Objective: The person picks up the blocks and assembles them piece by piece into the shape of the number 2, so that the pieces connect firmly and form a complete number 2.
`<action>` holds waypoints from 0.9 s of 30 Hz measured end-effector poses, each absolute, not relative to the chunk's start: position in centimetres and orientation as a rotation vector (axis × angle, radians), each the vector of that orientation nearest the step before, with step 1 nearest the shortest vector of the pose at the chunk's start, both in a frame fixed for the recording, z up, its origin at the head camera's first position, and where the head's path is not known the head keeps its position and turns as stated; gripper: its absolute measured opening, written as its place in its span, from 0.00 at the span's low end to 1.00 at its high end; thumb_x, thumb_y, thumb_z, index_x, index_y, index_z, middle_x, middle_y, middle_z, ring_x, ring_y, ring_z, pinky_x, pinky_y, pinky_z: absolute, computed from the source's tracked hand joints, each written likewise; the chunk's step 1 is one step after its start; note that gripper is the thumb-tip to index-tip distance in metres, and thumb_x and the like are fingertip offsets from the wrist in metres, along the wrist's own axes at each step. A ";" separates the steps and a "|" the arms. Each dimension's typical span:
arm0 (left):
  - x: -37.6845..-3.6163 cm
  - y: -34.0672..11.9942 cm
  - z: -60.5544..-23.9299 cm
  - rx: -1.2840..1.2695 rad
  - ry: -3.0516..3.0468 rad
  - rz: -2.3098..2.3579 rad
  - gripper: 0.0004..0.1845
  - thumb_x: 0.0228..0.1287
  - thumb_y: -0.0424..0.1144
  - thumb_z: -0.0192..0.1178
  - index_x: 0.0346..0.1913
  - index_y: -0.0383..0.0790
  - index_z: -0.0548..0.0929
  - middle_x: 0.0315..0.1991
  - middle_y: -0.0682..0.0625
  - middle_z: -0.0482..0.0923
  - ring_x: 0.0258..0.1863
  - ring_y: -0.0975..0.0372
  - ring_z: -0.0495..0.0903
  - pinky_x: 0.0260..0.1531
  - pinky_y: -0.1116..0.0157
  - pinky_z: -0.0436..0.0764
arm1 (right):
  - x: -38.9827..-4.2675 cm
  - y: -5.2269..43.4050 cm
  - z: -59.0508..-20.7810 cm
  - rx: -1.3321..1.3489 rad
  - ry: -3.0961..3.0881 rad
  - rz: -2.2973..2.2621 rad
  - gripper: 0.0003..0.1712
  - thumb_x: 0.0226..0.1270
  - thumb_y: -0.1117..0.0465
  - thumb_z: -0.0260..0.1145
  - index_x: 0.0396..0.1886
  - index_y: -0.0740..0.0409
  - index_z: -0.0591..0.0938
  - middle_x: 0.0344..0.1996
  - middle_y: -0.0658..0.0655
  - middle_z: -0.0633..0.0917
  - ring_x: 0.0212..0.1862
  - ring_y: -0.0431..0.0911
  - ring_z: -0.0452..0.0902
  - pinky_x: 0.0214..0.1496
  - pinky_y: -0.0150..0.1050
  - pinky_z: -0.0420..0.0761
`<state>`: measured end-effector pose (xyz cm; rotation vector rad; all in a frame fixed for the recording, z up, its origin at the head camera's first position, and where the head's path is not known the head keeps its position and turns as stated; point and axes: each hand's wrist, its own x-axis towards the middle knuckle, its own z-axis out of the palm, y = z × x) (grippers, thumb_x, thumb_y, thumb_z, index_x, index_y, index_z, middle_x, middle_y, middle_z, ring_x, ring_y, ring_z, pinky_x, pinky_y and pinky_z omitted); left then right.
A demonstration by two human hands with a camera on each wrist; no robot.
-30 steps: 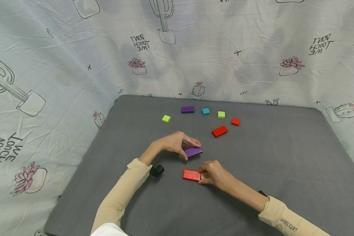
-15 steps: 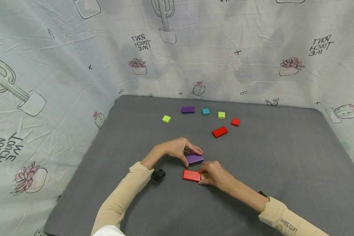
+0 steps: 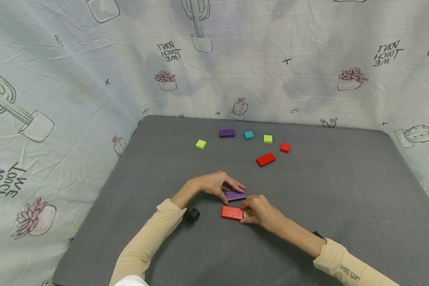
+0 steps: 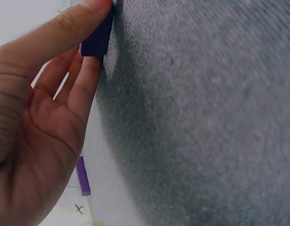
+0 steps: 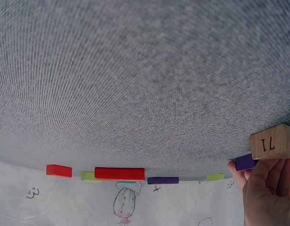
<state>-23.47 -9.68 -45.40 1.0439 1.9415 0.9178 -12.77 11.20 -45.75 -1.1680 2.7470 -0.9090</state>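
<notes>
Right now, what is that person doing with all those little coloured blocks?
A person is arranging flat blocks on a grey mat. The left hand pinches a flat purple rectangular block, just behind a flat red rectangular block. The right hand holds a small plain wooden block against the red one's end. Farther back lie loose pieces: two lime squares, a teal square, another purple bar, a red bar and a red square.

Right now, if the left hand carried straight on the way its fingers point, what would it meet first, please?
Probably the right hand: the left hand pinches the purple block and points toward it, and the block's edge looks almost touching already, though depth is unclear.
</notes>
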 end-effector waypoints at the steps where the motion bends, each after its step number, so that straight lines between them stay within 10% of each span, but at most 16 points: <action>1: -23.5 -9.7 -45.4 1.046 1.939 0.915 0.34 0.46 0.24 0.73 0.60 0.43 0.79 0.64 0.52 0.72 0.64 0.64 0.68 0.53 0.72 0.73 | -12.8 11.2 -45.7 -1.171 2.749 -0.908 0.15 0.44 0.60 0.80 0.30 0.62 0.86 0.27 0.50 0.85 0.31 0.39 0.78 0.37 0.36 0.80; 27: -23.0 -9.9 -46.4 1.121 1.988 1.012 0.24 0.59 0.34 0.66 0.60 0.41 0.79 0.63 0.50 0.73 0.63 0.67 0.69 0.51 0.72 0.74 | -12.7 11.0 -45.5 -1.164 2.764 -0.898 0.15 0.43 0.60 0.81 0.29 0.61 0.85 0.27 0.51 0.85 0.31 0.41 0.78 0.37 0.36 0.80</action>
